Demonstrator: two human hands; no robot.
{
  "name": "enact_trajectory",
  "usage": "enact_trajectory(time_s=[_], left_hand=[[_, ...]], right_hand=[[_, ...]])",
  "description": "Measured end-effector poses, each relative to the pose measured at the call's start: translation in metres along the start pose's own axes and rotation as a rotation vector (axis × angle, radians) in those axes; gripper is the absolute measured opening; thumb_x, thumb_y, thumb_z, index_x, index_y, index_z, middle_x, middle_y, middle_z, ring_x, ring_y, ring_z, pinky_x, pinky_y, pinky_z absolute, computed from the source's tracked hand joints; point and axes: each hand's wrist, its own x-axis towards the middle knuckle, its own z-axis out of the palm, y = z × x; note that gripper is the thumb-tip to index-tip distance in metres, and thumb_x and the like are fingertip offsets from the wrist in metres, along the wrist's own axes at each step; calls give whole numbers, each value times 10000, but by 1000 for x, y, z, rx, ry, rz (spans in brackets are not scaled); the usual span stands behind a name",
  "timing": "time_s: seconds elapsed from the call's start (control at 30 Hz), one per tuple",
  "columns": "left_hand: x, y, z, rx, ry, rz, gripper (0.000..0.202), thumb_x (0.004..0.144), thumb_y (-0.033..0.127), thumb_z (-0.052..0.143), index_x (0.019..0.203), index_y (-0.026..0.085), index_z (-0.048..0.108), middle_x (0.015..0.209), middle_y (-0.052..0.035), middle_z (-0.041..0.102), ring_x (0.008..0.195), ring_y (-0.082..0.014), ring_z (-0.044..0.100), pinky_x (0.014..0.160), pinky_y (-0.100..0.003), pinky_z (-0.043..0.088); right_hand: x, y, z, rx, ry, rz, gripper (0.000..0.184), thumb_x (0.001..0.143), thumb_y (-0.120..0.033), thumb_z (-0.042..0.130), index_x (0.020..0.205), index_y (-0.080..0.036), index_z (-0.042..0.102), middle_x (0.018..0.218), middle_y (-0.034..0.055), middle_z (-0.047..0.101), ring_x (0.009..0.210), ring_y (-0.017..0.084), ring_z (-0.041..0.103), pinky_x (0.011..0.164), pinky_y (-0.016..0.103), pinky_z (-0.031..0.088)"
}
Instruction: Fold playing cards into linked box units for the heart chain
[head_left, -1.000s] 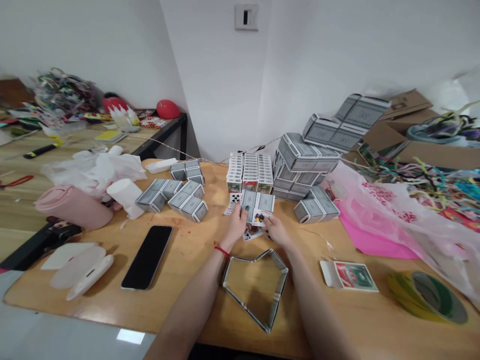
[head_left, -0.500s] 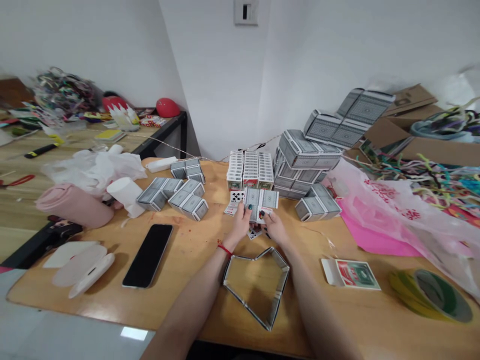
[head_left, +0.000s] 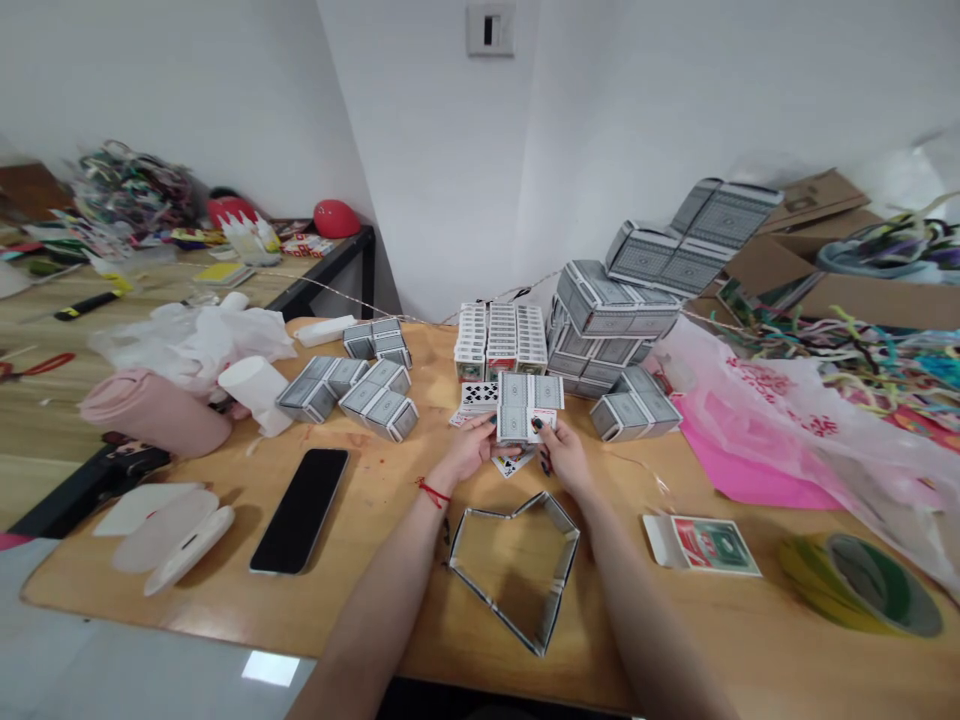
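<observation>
Grey-backed playing cards (head_left: 517,400), joined in an angular shape, are held up between my two hands. At their right lower edge, my right hand (head_left: 562,452) pinches them with the thumb on top. My left hand (head_left: 472,447) is at their left edge, fingers partly curled beneath; how firmly it grips is hard to see. Face-up loose cards (head_left: 477,394) lie just behind my left hand, and another card (head_left: 513,463) shows below the held ones. Between my forearms stands a frame of folded cards (head_left: 491,606) on edge.
Card boxes (head_left: 379,400) sit left, with a tall stack of them (head_left: 615,300) at back right. Upright card packs (head_left: 501,340) stand behind my hands. A phone (head_left: 300,510) lies left; an opened card box (head_left: 712,546) and yellow-green tape (head_left: 862,580) lie right.
My left hand has slid left and down, its thumb moving off the face of the cards to their edge. The held cards have shifted slightly right and show more fully.
</observation>
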Motion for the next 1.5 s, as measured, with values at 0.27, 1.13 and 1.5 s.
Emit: enact_trajectory(time_s=[0.27,1.13,1.5], left_hand=[[0,7,-6,139,-64,-79,352,694,265,652,1018,134,608,1010,-105,645,883,-201,615,811,-371,497],[4,-1,7,326,111,-6,197,778,299,523,826,125,600,736,-37,670,577,-141,626,554,-271,515],[1,5,7,507,61,27,285,791,376,475,729,116,575,529,-7,603,451,-121,575,416,-203,410]], right_hand=[[1,2,-1,-10,-45,-5,341,750,-542,466,739,-217,362,440,-117,353,288,48,310,279,170,288],[7,9,-8,50,-115,80,326,731,-523,514,789,-229,385,418,-131,274,285,49,251,289,169,250],[7,4,-10,-4,-170,103,332,732,-523,504,768,-229,355,431,-131,281,295,45,249,290,163,250]])
